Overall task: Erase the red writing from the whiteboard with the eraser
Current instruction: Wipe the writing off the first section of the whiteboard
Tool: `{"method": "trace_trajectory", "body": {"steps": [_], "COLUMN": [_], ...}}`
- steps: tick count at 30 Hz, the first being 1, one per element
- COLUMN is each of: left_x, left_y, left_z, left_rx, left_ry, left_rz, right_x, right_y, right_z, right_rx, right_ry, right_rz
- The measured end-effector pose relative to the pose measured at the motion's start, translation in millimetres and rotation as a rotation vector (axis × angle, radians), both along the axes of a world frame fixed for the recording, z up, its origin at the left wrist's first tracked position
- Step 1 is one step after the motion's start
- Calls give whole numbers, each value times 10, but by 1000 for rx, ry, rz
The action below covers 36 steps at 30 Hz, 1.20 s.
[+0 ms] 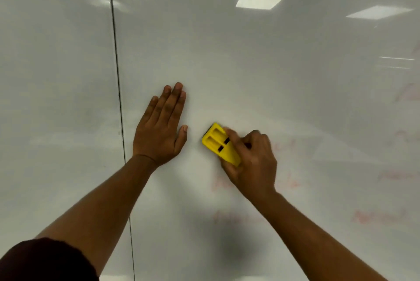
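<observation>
A glossy whiteboard (250,65) fills the view. My right hand (252,162) grips a yellow eraser (219,144) and holds it against the board near the middle. Faint red writing (284,144) shows just right of the eraser, and more red writing lies below my right hand (236,218) and out toward the right edge (379,216). All of it is blurred and smeared. My left hand (162,128) rests flat on the board with straight fingers, a short gap to the left of the eraser.
A dark vertical seam (118,90) between two board panels runs down just left of my left hand. Ceiling lights (259,1) reflect in the upper board. A dark shadow (229,250) lies low on the board.
</observation>
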<state>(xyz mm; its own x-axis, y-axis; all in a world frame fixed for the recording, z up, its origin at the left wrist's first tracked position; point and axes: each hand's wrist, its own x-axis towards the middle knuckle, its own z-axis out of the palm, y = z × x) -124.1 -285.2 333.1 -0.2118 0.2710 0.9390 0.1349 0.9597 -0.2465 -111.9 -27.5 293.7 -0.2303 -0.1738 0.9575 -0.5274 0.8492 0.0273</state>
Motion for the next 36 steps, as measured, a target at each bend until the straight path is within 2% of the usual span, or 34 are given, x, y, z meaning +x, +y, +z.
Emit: {"method": "trace_trajectory", "body": {"steps": [4, 7, 10, 13, 16, 21, 23, 26, 28, 33, 34, 36], "left_x": [33, 45, 4, -25, -33, -68, -64, -22, 19, 76, 65, 35], "left_y": [-5, -60, -81, -82, -102, -114, -110, -80, -32, 216, 294, 438], "left_z": [-95, -284, -377, -384, -395, -406, -400, -393, -408, -440, -449, -503], "left_rx": [15, 3, 24, 21, 19, 12, 12, 35, 69, 77, 66, 92], "left_ry": [-15, -32, -23, -12, -3, -4, -17, -43, -73, -94, -94, -97], "left_rz": [-5, 2, 14, 8, -1, 10, 15, 21, 13, -15, -24, -32], "right_x": [68, 17, -56, -23, 31, -92, -102, -21, 29, -49, -61, -53], "right_y": [215, 461, 373, 244, 469, 738, 607, 592, 813, 1106, 1062, 999], "right_z": [-388, -341, -118, -213, -513, -348, -264, -442, -562, -245, -179, -199], "right_rx": [226, 72, -102, 4, 102, -165, -186, 17, 75, -246, -267, -182], "right_ry": [-44, -25, -31, -19, -51, -58, -45, -25, -61, -118, -112, -68], "right_rz": [51, -35, -130, -38, 16, -187, -190, -116, -92, -239, -246, -228]}}
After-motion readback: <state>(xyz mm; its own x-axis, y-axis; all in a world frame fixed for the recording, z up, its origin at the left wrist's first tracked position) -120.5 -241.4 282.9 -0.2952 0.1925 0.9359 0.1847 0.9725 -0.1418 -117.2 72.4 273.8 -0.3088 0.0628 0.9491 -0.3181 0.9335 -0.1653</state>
